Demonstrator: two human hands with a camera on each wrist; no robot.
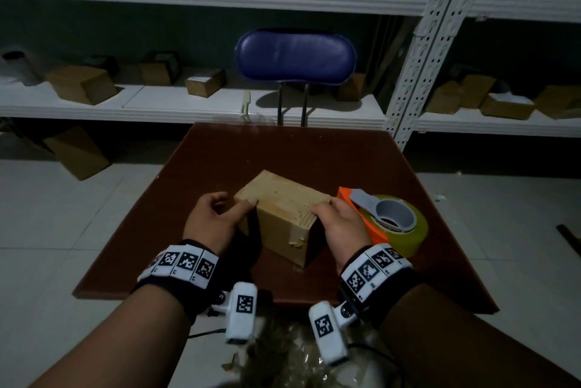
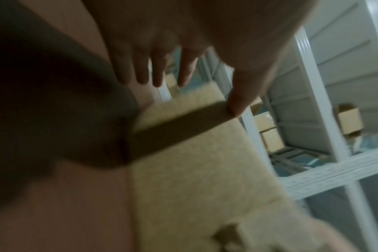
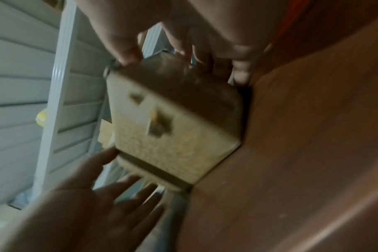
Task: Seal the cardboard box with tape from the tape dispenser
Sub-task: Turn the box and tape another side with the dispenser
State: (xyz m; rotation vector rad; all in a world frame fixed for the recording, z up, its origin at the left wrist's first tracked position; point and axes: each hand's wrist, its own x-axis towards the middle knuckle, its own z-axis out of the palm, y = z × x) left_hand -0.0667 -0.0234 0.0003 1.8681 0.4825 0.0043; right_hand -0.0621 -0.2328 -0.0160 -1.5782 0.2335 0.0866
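Now cardboard box (image 1: 279, 211) between left hand (image 1: 213, 221), right hand (image 1: 341, 224).

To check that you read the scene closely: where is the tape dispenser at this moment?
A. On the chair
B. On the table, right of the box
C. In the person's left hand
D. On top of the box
B: the tape dispenser lies on the table beside the cardboard box, just behind the right hand, ungripped.
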